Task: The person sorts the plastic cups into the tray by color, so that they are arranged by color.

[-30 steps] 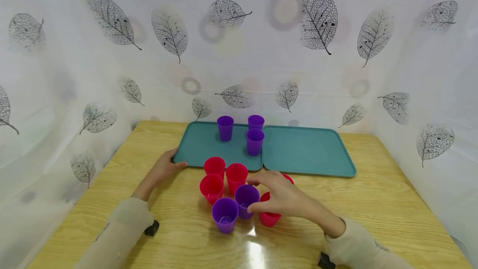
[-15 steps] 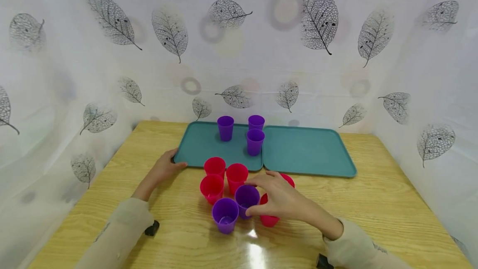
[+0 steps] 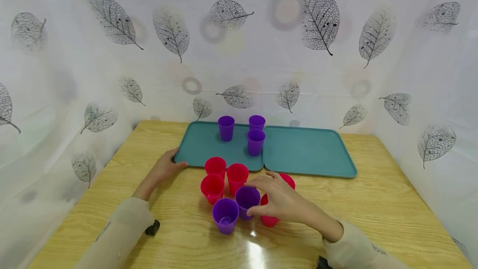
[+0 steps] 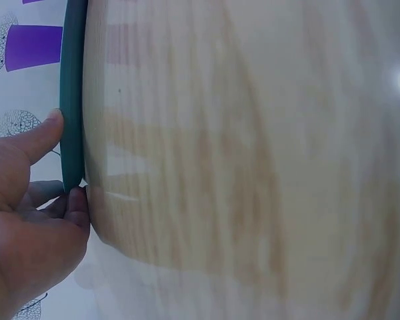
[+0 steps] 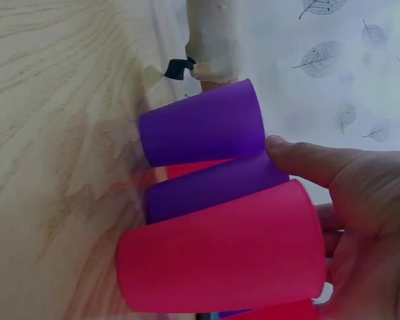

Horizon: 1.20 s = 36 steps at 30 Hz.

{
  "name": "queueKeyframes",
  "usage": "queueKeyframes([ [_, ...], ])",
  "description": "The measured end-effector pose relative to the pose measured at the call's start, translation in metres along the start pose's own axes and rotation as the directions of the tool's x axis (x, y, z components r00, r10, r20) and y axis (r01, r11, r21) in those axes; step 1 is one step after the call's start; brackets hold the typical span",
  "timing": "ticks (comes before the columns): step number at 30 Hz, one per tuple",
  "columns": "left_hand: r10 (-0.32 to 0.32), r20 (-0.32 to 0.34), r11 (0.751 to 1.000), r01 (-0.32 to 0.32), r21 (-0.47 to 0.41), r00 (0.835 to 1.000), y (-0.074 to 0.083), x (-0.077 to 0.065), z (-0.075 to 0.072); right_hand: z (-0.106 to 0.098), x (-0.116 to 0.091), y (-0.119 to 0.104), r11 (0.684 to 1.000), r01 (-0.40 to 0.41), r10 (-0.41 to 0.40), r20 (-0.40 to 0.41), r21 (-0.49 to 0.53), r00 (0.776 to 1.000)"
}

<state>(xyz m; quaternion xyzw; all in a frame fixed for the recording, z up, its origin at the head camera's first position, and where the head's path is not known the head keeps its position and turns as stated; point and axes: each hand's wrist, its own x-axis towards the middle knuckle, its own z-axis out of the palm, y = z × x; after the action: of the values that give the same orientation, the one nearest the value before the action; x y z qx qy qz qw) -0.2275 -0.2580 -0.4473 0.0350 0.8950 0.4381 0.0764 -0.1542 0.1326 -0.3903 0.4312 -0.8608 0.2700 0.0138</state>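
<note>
My left hand (image 3: 166, 167) holds the left corner of a teal tray (image 3: 201, 148); in the left wrist view the thumb lies at the edge of the tray (image 4: 73, 93) and the fingers are below it. My right hand (image 3: 281, 199) has thumb and fingers about the rim of a purple cup (image 3: 245, 210), which stands upright on the table. In the right wrist view the thumb touches that purple cup (image 5: 217, 189), partly hidden behind a red cup (image 5: 220, 250). Another purple cup (image 3: 225, 216) stands just in front, to its left.
Three red cups (image 3: 213, 188) cluster left of and behind the held cup. Two more red cups (image 3: 269, 220) are partly hidden by the right hand. Three purple cups (image 3: 255, 142) stand on the left tray. A second teal tray (image 3: 308, 150) adjoins it on the right.
My right hand has shifted slightly left and its thumb and fingers have closed in on the purple cup's rim. The left hand stays at the tray corner.
</note>
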Motion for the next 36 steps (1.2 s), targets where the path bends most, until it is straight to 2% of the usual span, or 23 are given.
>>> queueKeyframes([
  [4,0.006,0.002,1.000,-0.006,-0.005,1.000,-0.001,0.000,0.000,-0.010,-0.001,-0.005,0.999,0.009,-0.008,-0.017,0.040,1.000],
  [10,-0.001,0.003,1.000,0.001,-0.010,1.000,0.001,0.000,0.000,-0.035,0.000,-0.014,0.993,-0.036,0.040,-0.034,0.115,0.999],
  [17,-0.003,0.000,1.000,0.003,-0.009,1.000,0.003,-0.001,-0.002,-0.068,0.015,-0.014,0.963,-0.012,0.040,-0.099,0.268,0.994],
  [22,-0.004,-0.002,1.000,0.004,-0.004,1.000,0.001,0.000,-0.001,-0.094,0.039,-0.007,0.925,-0.080,0.124,-0.097,0.371,0.988],
  [26,-0.004,-0.008,1.000,0.004,-0.005,1.000,-0.001,0.002,0.000,-0.116,0.066,-0.002,0.869,-0.131,0.194,-0.086,0.477,0.977],
  [28,-0.008,-0.009,1.000,0.008,-0.007,1.000,-0.001,0.002,0.000,-0.125,0.080,0.001,0.852,-0.136,0.206,-0.084,0.506,0.975],
  [31,-0.013,-0.009,1.000,0.013,-0.014,1.000,-0.001,0.002,0.000,-0.132,0.101,0.005,0.851,-0.133,0.206,-0.089,0.508,0.975],
  [36,-0.016,-0.015,1.000,0.016,-0.010,1.000,-0.001,0.003,0.000,-0.133,0.130,0.012,0.867,-0.128,0.197,-0.094,0.482,0.976],
])
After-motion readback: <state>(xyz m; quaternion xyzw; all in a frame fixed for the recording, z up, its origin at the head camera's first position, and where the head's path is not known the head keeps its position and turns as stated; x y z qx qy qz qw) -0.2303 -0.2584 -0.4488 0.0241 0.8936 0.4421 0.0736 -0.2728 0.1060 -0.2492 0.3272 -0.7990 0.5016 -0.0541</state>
